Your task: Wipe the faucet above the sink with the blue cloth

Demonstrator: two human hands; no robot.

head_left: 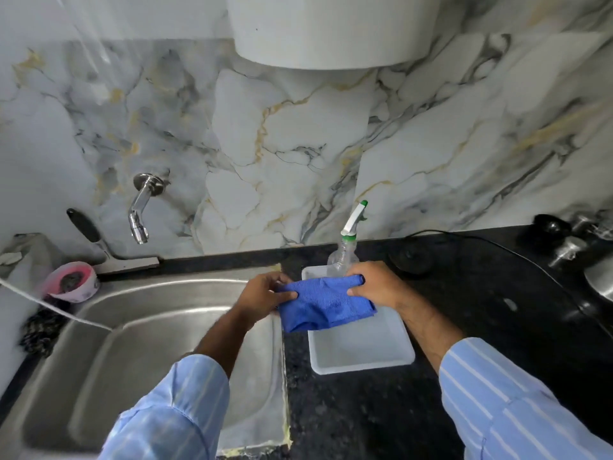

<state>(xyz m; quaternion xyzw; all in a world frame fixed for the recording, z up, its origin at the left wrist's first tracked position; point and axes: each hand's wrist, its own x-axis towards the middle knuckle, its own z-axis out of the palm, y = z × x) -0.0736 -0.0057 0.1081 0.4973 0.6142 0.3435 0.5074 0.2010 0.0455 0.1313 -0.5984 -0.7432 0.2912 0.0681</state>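
A blue cloth [323, 305] hangs stretched between both hands, just above the far end of a white tray [363, 351]. My left hand [263, 293] pinches its left edge and my right hand [376, 283] grips its upper right corner. The chrome faucet [141, 207] juts from the marble wall, far to the left and above the steel sink [109, 353]. Neither hand is near the faucet.
A clear spray bottle [345, 250] with a green-tipped white nozzle stands at the tray's far end, behind my right hand. A squeegee [109, 250] and a pink scrubber bowl [71, 282] sit at the sink's back rim. A black cable [497, 249] and metal items lie on the dark counter at right.
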